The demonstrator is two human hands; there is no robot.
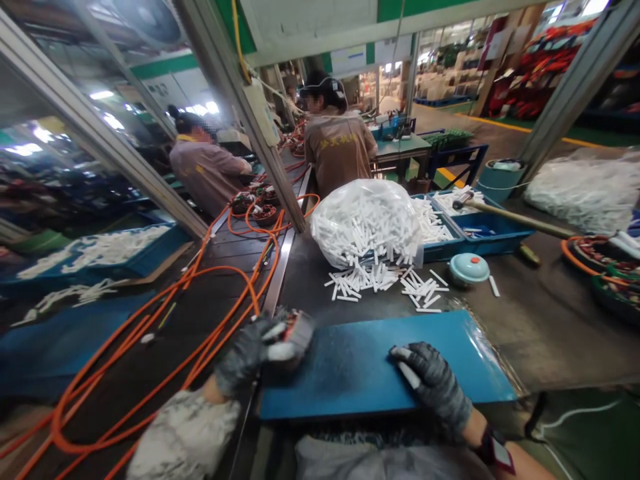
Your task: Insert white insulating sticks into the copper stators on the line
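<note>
My left hand (245, 357), in a grey glove with white-covered fingertips, grips a motor stator (296, 337) at the left end of the blue mat (345, 360). The stator is a blurred metal ring with copper-coloured windings inside. An orange cable (254, 293) runs down beside this hand; whether it joins the stator I cannot tell. My right hand (433, 383), gloved the same way, rests on the right part of the mat. Its fingers reach forward and lie loosely, with nothing visible in them. Loose white tubes (370, 280) lie beyond the mat.
A plastic bag (367, 213) spills white tubes, with blue trays (445, 247) behind. A light-blue lidded bowl (469, 269) and a hammer (520, 220) lie right. Long orange cables and several stators (264, 213) occupy the line at left. Metal posts (245, 100) rise ahead; two co-workers (337, 147) sit beyond.
</note>
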